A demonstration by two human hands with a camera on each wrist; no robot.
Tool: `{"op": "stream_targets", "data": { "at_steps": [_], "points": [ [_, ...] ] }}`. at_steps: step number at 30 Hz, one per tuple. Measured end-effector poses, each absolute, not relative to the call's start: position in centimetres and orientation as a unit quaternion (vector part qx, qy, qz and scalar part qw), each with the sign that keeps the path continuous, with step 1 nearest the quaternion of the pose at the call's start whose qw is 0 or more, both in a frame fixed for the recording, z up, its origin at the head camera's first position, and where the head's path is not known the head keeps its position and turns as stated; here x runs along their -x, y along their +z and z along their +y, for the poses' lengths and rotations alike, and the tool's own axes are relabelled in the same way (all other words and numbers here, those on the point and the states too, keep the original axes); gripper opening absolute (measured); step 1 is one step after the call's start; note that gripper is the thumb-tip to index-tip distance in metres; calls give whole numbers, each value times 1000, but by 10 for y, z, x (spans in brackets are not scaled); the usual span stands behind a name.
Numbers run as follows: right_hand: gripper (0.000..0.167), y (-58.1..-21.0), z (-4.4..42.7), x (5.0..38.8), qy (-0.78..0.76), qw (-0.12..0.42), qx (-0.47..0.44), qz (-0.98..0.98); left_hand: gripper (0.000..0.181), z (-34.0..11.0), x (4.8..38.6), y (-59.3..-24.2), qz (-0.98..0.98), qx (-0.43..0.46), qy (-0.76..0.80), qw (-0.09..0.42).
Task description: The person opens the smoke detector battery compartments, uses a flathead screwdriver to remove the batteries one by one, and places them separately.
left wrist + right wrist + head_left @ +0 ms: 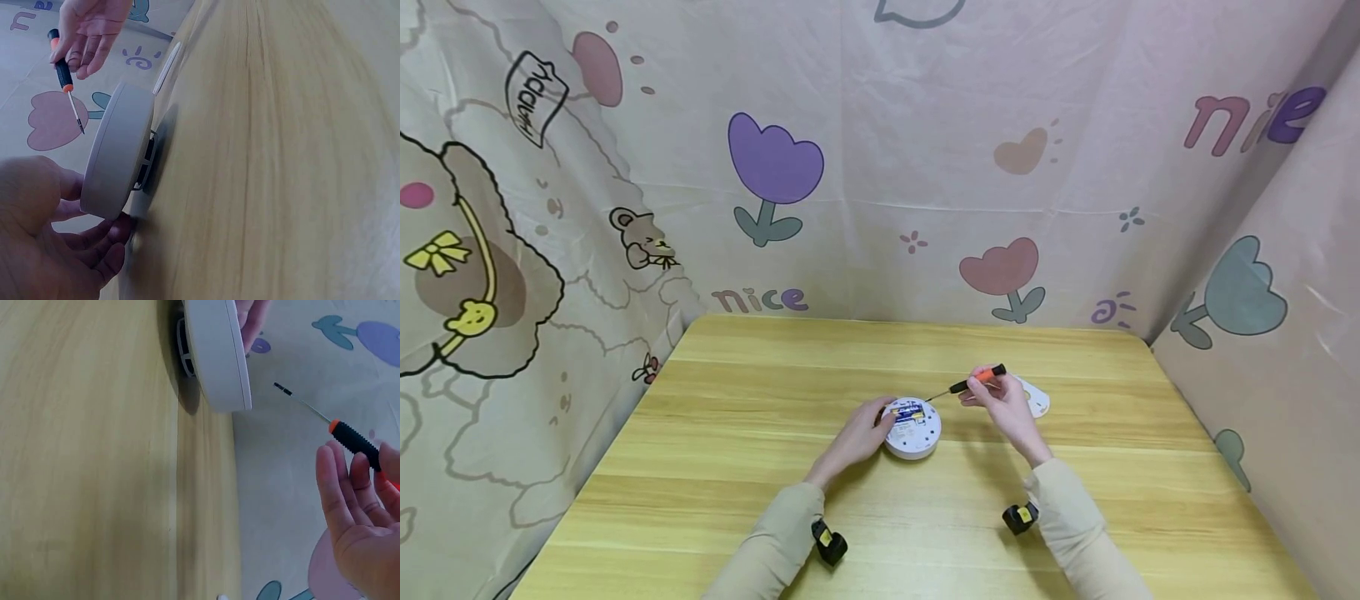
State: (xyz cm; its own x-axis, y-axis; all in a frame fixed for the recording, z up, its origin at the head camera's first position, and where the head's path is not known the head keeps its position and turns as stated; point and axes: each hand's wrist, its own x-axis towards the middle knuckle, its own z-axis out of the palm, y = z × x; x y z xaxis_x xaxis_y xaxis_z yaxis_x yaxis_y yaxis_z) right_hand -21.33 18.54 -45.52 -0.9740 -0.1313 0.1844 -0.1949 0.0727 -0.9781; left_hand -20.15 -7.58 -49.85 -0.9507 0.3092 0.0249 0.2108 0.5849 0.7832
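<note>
A round white smoke detector (917, 435) lies with its back upward on the table, blue-and-yellow batteries (907, 412) showing in its compartment. My left hand (863, 432) grips its left side, thumb on the upper edge and fingers beneath in the left wrist view. A small screwdriver (353, 439) with a black-and-orange handle is pinched in my right hand (1004, 408). Its shaft points down and left, and the dark tip is above the detector's far right edge, apart from it in both wrist views. Dark vent slats (149, 164) show on the detector's underside.
Behind my right hand a flat white plate (1037, 400) lies on the wooden table (760, 383), partly hidden. Patterned cloth (880, 250) hangs along the back and both sides. Black wrist cameras (829, 543) sit below the beige sleeves (775, 533).
</note>
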Motion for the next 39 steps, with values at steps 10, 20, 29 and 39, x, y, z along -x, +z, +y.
{"op": "stream_targets", "data": {
  "at_steps": [10, 20, 29, 39],
  "points": [
    [11, -447, 168, 208, 525, 88, -174, -828, 46, -74, 204, -497, 885, -143, 438, 62],
    [7, -440, 159, 205, 393, 163, -230, -875, 44, -74, 205, -495, 881, -140, 447, 66],
    [7, -436, 156, 205, 374, 155, -254, -878, 45, -74, 207, -495, 882, -141, 444, 69],
    [7, -433, 149, 203, 315, 163, -264, -897, 44, -73, 207, -496, 885, -147, 437, 59]
  ]
}}
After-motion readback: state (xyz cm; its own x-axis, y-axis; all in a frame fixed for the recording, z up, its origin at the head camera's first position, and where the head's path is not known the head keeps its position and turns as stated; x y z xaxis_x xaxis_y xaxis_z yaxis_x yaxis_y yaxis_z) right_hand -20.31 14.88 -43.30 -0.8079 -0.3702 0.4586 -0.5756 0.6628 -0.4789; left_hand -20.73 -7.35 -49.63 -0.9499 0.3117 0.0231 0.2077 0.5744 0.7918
